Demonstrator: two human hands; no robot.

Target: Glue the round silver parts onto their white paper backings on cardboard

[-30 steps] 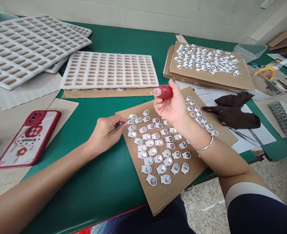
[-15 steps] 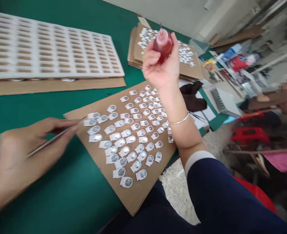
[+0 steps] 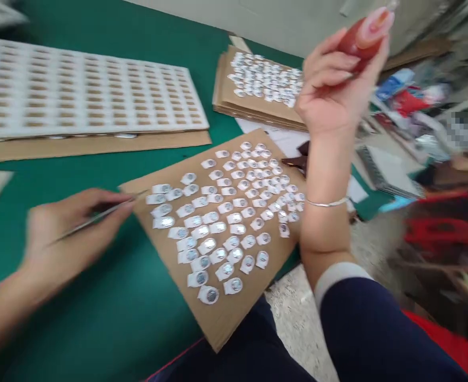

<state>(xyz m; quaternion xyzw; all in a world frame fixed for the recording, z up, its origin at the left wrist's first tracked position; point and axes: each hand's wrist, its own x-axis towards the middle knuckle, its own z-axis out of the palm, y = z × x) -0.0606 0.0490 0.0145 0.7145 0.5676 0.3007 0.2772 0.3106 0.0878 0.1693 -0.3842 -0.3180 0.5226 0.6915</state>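
Note:
My left hand [image 3: 75, 228] is closed around slim metal tweezers [image 3: 94, 218], their tip at the left corner of a brown cardboard sheet [image 3: 226, 313]. Many small white tabs [image 3: 218, 227] with round silvery faces are spread over that sheet. High at the upper right, my right hand [image 3: 333, 85] grips a small squeeze bottle [image 3: 361, 40] of red liquid, its pale nozzle tilted up and to the right. A thin bracelet circles the right wrist.
A white slotted tray [image 3: 110, 95] lies on cardboard at the left of the green table [image 3: 110, 302]. Behind the sheet, stacked cardboard [image 3: 266, 114] carries more white pieces. A dark brown item [image 3: 297, 162], partly hidden by my forearm, and a spiral notebook [image 3: 389, 170] are at the right.
My right hand has risen and moved right with the bottle, uncovering the stacked cardboard and more tabs. My left hand has shifted slightly right in view, still holding the tweezers.

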